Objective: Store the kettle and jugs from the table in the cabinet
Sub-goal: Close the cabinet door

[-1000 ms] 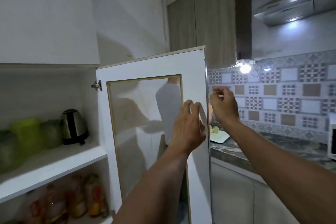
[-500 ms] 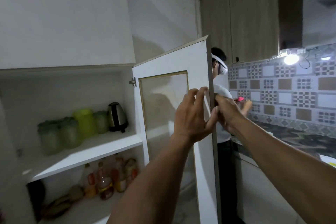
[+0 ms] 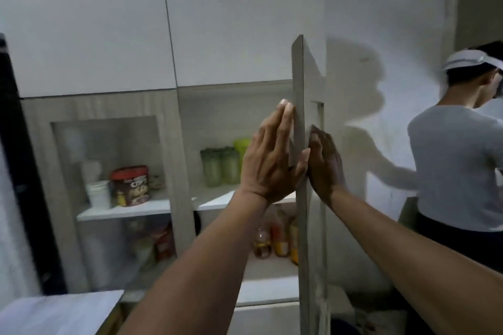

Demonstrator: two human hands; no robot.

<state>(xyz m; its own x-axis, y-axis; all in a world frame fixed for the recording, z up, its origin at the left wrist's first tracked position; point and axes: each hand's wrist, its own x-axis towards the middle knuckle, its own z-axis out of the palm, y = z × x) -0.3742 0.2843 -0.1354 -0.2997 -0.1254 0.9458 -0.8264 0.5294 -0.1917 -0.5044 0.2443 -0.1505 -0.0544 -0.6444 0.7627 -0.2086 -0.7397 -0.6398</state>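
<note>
The white cabinet door point(image 3: 298, 76) stands edge-on in the middle of the head view, swung partly toward the cabinet. My left hand point(image 3: 269, 163) lies along its left face with the thumb hooked over the edge. My right hand point(image 3: 325, 166) presses flat on its right face, fingers straight. On the upper shelf point(image 3: 215, 200) stand two dark green jugs point(image 3: 220, 168) and a lighter green jug point(image 3: 241, 144) behind them. My left hand covers the spot on the shelf to their right, so no kettle shows.
A person in a white shirt point(image 3: 451, 166) stands close at the right. The closed left glass door shows a cereal tub point(image 3: 130, 185) and white cups point(image 3: 99, 193). Bottles point(image 3: 272, 236) fill the lower shelf. A white surface point(image 3: 54, 313) lies at the bottom left.
The door has swung from wide open to edge-on toward the cabinet. My view turned left. Both hands moved from its outer edge to opposite faces, and the kettle went out of sight.
</note>
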